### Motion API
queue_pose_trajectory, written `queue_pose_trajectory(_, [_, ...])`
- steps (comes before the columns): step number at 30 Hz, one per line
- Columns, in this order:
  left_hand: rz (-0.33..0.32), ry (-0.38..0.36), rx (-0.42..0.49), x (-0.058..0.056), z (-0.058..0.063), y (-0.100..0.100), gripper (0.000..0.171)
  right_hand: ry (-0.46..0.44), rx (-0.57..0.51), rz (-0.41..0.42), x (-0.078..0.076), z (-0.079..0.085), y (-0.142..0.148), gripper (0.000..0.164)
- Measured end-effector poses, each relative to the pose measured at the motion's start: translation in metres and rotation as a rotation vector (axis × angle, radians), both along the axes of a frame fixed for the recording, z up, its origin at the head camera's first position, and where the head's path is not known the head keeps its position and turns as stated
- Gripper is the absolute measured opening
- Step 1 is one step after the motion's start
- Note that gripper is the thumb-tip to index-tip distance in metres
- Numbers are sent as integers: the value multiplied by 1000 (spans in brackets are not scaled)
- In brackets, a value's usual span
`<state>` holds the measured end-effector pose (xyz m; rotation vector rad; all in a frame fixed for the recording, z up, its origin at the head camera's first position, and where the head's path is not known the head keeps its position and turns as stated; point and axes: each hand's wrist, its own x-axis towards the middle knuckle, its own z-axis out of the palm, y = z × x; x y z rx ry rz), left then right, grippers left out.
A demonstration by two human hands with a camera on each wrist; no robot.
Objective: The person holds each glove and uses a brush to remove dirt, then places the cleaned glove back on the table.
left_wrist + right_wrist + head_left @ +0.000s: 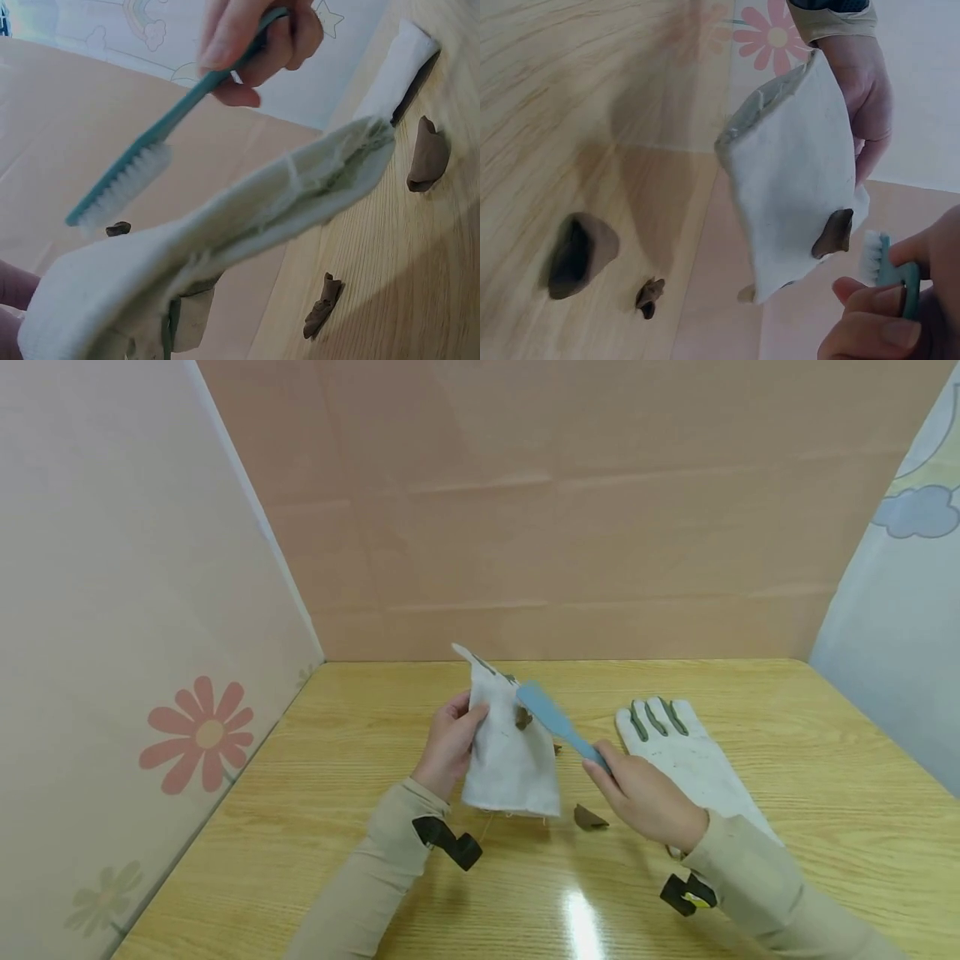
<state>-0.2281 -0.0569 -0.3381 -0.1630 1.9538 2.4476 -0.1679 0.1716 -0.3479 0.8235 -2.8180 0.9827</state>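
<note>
My left hand [450, 739] grips a white work glove [512, 772] by its side, raised above the table. The open cuff faces me, with loose threads at its edge, as the left wrist view shows. In my right hand [651, 797] is a light-blue brush [553, 717], held by its handle. White bristles [133, 186] line the brush head, which is near the glove's surface but seems apart from it in the wrist views. A brown curled flake [834, 234] clings to the glove; its material is unclear.
A second white glove [701, 764] with green between its fingers lies on the wooden table [285, 827], partly behind my right hand. A larger brown curled piece [589, 817] and a smaller crumpled one [323, 306] lie on the tabletop. Upright panels border the table's back and sides.
</note>
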Motion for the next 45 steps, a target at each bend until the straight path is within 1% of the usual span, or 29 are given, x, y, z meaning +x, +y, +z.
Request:
queue_pose_trajectory(4, [-12, 20, -8, 1, -2, 2, 34, 12, -29, 13, -3, 3, -8, 19])
queue_pose_trajectory(7, [-23, 26, -17, 2, -3, 4, 34, -8, -21, 29, -4, 4, -13, 20])
queue_pose_trajectory(9, [-24, 15, -11, 3, -3, 4, 34, -30, -13, 35, -4, 4, -15, 20])
queue_pose_trajectory(12, [-13, 9, 5, 3, -3, 4, 35, -72, -9, 31, -3, 2, -14, 21])
queue_pose_trajectory(15, [8, 6, 25, 3, -1, 3, 36, -96, -5, 14, -1, 0, -10, 21])
queue_pose_trajectory(23, [36, 13, 33, 1, 1, 0, 36, -78, 29, -5, 6, -2, 2, 20])
queue_pose_trajectory(25, [42, 17, 33, 2, 1, 1, 36, -63, 18, -9, 8, -1, 4, 20])
queue_pose_trajectory(28, [48, 26, 23, 2, 2, 3, 35, -14, -11, -8, 8, 0, 2, 19])
queue_pose_trajectory(30, [45, 30, 15, 2, 2, 5, 34, 17, -32, -7, 6, 1, -1, 20])
queue_pose_trajectory(32, [34, 30, 8, 3, 3, 6, 34, 25, -36, -5, 3, 1, -4, 20])
queue_pose_trajectory(37, [12, 15, 15, 5, 2, 8, 35, -45, -11, -1, -2, -2, -8, 22])
queue_pose_trajectory(40, [24, 6, 16, 5, 1, 6, 35, -82, 3, -3, 0, -4, -5, 23])
queue_pose_trajectory(42, [35, -2, 19, 4, 1, 5, 35, -82, 13, -6, 1, -4, -2, 23])
queue_pose_trajectory(45, [44, -14, 25, 2, 2, 4, 35, -52, 12, -8, 4, -4, 2, 21])
